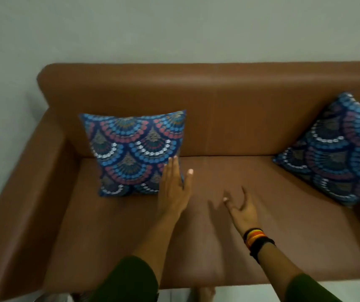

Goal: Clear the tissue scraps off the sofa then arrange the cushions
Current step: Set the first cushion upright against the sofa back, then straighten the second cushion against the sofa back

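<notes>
Sofa [229,127] is seen from above. Left hand [174,188] — flat, fingers extended — is laid against the left cushion [131,149]; right hand [242,210] is spread, gripping nothing. Right cushion [338,158] is propped at the far end.

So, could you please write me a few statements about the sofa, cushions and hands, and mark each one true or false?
1. Two patterned cushions sit on the brown sofa. True: left cushion, right cushion.
2. The left hand rests flat against the left cushion's edge. True.
3. The right hand grips the right cushion. False: it is open, apart from that cushion.
4. Tissue scraps litter the seat. False: none show.
5. Bracelets are on the left wrist. False: the right wrist.
</notes>
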`<state>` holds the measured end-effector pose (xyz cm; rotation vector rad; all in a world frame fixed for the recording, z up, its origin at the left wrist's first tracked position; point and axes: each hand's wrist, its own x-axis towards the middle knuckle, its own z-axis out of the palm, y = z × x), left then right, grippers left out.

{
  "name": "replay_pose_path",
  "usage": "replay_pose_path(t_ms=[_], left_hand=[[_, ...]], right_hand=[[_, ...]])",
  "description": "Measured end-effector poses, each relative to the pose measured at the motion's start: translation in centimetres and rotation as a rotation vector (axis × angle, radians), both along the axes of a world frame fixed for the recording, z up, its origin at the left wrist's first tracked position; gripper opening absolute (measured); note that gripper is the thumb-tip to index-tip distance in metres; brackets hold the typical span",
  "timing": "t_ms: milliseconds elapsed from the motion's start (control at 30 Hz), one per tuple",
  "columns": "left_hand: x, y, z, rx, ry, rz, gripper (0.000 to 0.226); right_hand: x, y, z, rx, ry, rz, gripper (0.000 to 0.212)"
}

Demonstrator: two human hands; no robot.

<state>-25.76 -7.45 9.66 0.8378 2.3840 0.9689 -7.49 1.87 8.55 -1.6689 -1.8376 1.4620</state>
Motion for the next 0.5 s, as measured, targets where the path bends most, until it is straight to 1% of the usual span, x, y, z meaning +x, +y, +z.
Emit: replay_pose_path(t_ms=[67,133,233,333,400,467,500], left_hand=[[3.7,4.5,1.0,0.045,0.002,-0.093,0.071],[6.8,8.9,1.6,0.085,-0.012,-0.176,0.070],[11.0,15.6,1.7,0.090,-0.015,-0.266,0.070],[15.3,23.1,1.6,0.058,-0.034,-0.299,0.071],[18.2,28.4,1.5,0.016,-0.066,-0.335,0.073],[20.7,33.4,1.4,-0.039,-0.105,-0.344,0.077],[21.7,35.8,1.1,-0.058,-0.139,-0.327,0.080]], right_hand=[[5.2,3.7,0.4,0.014,-0.068,-0.133,0.078],[9.9,7.8,0.9,0.026,-0.099,-0.257,0.078],[15.6,14.1,0.9,0.045,-0.047,-0.426,0.077],[20.4,20.5,1.1,0.062,-0.021,-0.571,0.077],[23.3,25.1,0.6,0.072,0.012,-0.631,0.084],[25.8,29.3,-0.1,0.047,0.047,-0.631,0.090],[26.8,31.1,-0.3,0.038,0.063,-0.624,0.090]])
